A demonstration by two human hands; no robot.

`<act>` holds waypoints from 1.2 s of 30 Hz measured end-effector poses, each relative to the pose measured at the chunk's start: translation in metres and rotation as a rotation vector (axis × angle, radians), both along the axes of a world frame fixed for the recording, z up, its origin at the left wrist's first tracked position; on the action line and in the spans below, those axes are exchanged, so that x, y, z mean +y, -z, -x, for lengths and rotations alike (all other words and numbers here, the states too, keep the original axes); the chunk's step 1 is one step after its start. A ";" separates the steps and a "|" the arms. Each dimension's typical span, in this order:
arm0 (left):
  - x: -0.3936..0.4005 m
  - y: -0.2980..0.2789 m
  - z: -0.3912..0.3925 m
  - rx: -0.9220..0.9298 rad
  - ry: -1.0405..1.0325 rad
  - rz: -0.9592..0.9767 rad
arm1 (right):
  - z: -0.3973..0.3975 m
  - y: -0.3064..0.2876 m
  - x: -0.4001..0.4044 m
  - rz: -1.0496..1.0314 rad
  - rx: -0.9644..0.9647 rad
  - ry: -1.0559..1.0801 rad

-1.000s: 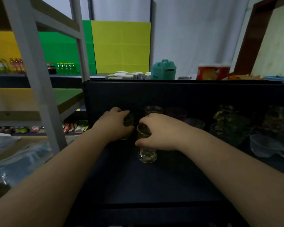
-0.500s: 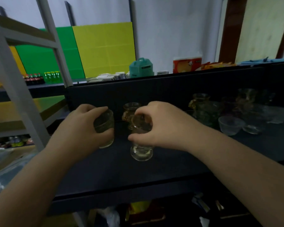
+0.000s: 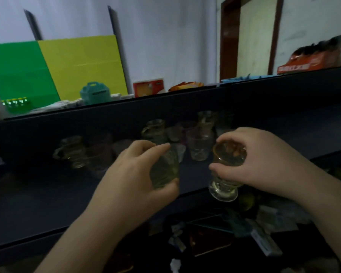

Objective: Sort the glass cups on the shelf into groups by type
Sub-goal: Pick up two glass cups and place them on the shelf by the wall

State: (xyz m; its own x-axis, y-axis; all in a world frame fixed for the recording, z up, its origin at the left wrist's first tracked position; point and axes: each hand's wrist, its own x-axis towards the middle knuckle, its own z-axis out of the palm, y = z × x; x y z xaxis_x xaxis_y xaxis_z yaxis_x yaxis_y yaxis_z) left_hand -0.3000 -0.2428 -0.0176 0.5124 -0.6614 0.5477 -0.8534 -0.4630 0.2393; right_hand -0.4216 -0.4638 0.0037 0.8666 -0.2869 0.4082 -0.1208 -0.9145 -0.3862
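Both glasses are now off the boards, where half a second ago the footed one was standing on the dark shelf (image 3: 47, 198); we are carrying them to our right, and the cluster of glassware that sat far right is now straight ahead of us.

We are looking along that shelf, which is tilting down to the left across the view, its tall back panel (image 3: 264, 99) running behind everything. Above the panel we are seeing a yellow board (image 3: 83, 66) beside a green board (image 3: 16, 71), a teal container (image 3: 95, 93) and a red-and-white box (image 3: 148, 87).

Our left hand (image 3: 134, 178) is wrapping around a patterned tumbler (image 3: 164, 170), thumb under its base and fingers over its rim, holding it tilted above the shelf's front part. Our right hand (image 3: 258, 160) is closing on a footed glass (image 3: 225, 168) from above and behind, thumb and fingers pinching just below the rim; its thick foot is hanging past the shelf's front edge, clear of any surface. The two glasses are near each other but apart.

Behind them, a plain clear cup (image 3: 199, 147) is standing near the back panel, with a handled mug (image 3: 155, 130) to its left. Further left, another handled mug (image 3: 72, 151) is standing beside some dark, blurred cups whose type we cannot tell.
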 end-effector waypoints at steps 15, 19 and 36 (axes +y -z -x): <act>-0.251 0.014 0.062 -0.015 0.126 -0.017 | 0.093 0.006 -0.227 -0.041 -0.161 0.295; -0.307 0.015 0.050 -0.004 0.131 -0.009 | 0.084 0.007 -0.275 -0.051 -0.174 0.336; -0.459 0.010 -0.026 0.012 0.038 -0.033 | -0.125 0.010 -0.456 -0.064 0.090 0.235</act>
